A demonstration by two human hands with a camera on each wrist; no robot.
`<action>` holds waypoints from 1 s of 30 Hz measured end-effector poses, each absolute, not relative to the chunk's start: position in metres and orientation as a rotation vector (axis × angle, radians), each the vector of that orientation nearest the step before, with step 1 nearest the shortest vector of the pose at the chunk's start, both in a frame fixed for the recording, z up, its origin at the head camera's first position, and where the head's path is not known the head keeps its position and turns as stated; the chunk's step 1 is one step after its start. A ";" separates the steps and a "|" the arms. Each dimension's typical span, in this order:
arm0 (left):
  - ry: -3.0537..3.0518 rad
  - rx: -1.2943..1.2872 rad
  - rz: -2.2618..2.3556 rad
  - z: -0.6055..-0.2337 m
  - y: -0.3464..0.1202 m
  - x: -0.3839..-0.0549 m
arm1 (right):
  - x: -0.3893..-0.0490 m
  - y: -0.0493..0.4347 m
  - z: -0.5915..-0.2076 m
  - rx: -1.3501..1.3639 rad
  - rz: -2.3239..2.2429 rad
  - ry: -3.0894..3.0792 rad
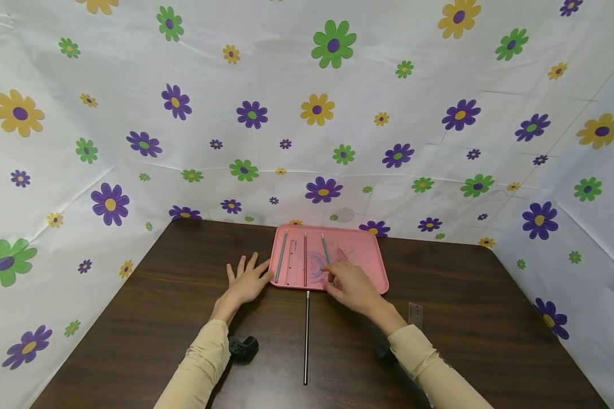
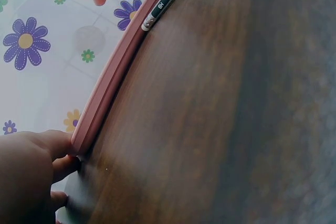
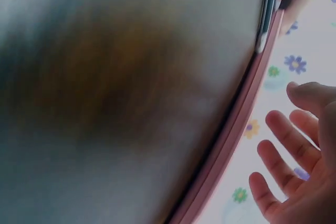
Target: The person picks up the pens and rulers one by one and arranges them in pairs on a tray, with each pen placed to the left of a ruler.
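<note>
A pink tray lies at the back of the table. My left hand touches its left edge with spread fingers; in the left wrist view, fingers meet the tray's corner. Above the tray's right half hovers my right hand, its fingers loosely bent and apart, with nothing held in the right wrist view. In the tray are a green pencil, a clear ruler, a red pencil, a clear protractor and a second green pencil, partly behind the right hand. A black pencil lies before the tray.
Another clear, thin piece lies in the tray's right part, its shape hard to tell. A small clear rectangular piece rests on the dark wooden table, right of the right wrist. A flower-patterned sheet hangs behind and beside the table.
</note>
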State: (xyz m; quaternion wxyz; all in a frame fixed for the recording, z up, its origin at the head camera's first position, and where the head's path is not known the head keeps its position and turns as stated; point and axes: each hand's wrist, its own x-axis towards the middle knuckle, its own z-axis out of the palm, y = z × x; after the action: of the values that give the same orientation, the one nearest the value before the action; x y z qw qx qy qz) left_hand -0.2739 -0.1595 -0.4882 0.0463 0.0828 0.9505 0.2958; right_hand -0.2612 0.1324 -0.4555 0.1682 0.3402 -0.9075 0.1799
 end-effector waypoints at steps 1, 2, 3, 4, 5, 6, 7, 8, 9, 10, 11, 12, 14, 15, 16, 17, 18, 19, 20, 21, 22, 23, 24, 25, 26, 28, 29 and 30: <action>2.903 0.253 0.901 -0.488 -0.160 -0.274 | -0.259 0.130 -0.456 0.971 0.517 -2.577; 2.902 0.248 0.893 -0.489 -0.160 -0.274 | -0.257 0.127 -0.456 0.972 0.519 -2.577; 2.902 0.252 0.898 -0.490 -0.160 -0.274 | -0.255 0.124 -0.456 0.975 0.523 -2.577; 2.905 0.251 0.894 -0.490 -0.160 -0.275 | -0.252 0.122 -0.457 0.970 0.529 -2.584; 2.903 0.248 0.890 -0.491 -0.160 -0.275 | -0.250 0.119 -0.457 0.966 0.530 -2.592; 2.903 0.249 0.888 -0.492 -0.160 -0.276 | -0.247 0.117 -0.458 0.961 0.524 -2.603; 2.902 0.250 0.888 -0.493 -0.161 -0.276 | -0.245 0.115 -0.459 0.952 0.520 -2.615; 2.900 0.251 0.884 -0.493 -0.161 -0.277 | -0.242 0.112 -0.459 0.949 0.517 -2.622; 2.897 0.251 0.881 -0.494 -0.161 -0.277 | -0.240 0.110 -0.460 0.943 0.510 -2.630; 2.895 0.251 0.873 -0.494 -0.162 -0.278 | -0.238 0.108 -0.461 0.936 0.506 -2.637; 2.890 0.250 0.869 -0.495 -0.162 -0.278 | -0.236 0.106 -0.461 0.931 0.501 -2.640; 2.889 0.251 0.868 -0.496 -0.162 -0.278 | -0.234 0.104 -0.462 0.921 0.494 -2.644; 2.884 0.250 0.863 -0.497 -0.163 -0.279 | -0.230 0.100 -0.462 0.899 0.502 -2.662; 2.889 0.253 0.870 -0.497 -0.163 -0.279 | -0.228 0.099 -0.462 0.888 0.511 -2.673; 2.890 0.256 0.873 -0.497 -0.163 -0.279 | -0.227 0.097 -0.461 0.878 0.522 -2.684; 2.890 0.252 0.873 -0.496 -0.162 -0.279 | -0.225 0.096 -0.460 0.864 0.523 -2.697; 2.894 0.255 0.876 -0.495 -0.162 -0.278 | -0.223 0.095 -0.459 0.856 0.523 -2.707; 2.897 0.255 0.874 -0.495 -0.161 -0.278 | -0.221 0.093 -0.458 0.849 0.529 -2.717; 2.900 0.259 0.876 -0.494 -0.161 -0.277 | -0.220 0.092 -0.458 0.843 0.526 -2.725; 2.905 0.261 0.879 -0.493 -0.161 -0.276 | -0.218 0.091 -0.457 0.839 0.523 -2.728; 2.905 0.261 0.878 -0.492 -0.160 -0.276 | -0.216 0.090 -0.456 0.836 0.513 -2.732; 2.909 0.260 0.879 -0.491 -0.160 -0.275 | -0.214 0.088 -0.456 0.833 0.506 -2.739; 2.910 0.261 0.877 -0.490 -0.160 -0.275 | -0.213 0.087 -0.455 0.835 0.506 -2.744; 2.910 0.258 0.875 -0.490 -0.160 -0.274 | -0.211 0.085 -0.454 0.834 0.498 -2.754; 2.912 0.258 0.874 -0.489 -0.160 -0.274 | -0.209 0.084 -0.454 0.832 0.488 -2.769; 2.911 0.251 0.867 -0.489 -0.160 -0.274 | -0.205 0.080 -0.453 0.829 0.469 -2.803; 2.909 0.251 0.864 -0.489 -0.160 -0.274 | -0.203 0.079 -0.453 0.824 0.459 -2.825; 2.907 0.250 0.860 -0.490 -0.161 -0.274 | -0.200 0.077 -0.453 0.820 0.446 -2.847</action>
State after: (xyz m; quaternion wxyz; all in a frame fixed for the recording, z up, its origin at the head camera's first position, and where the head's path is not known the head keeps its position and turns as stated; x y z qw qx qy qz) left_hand -0.2744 -0.1605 -0.4897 0.0498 0.0821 0.9545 0.2824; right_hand -0.2002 0.0771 -0.4526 0.0725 0.2729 -0.9478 0.1484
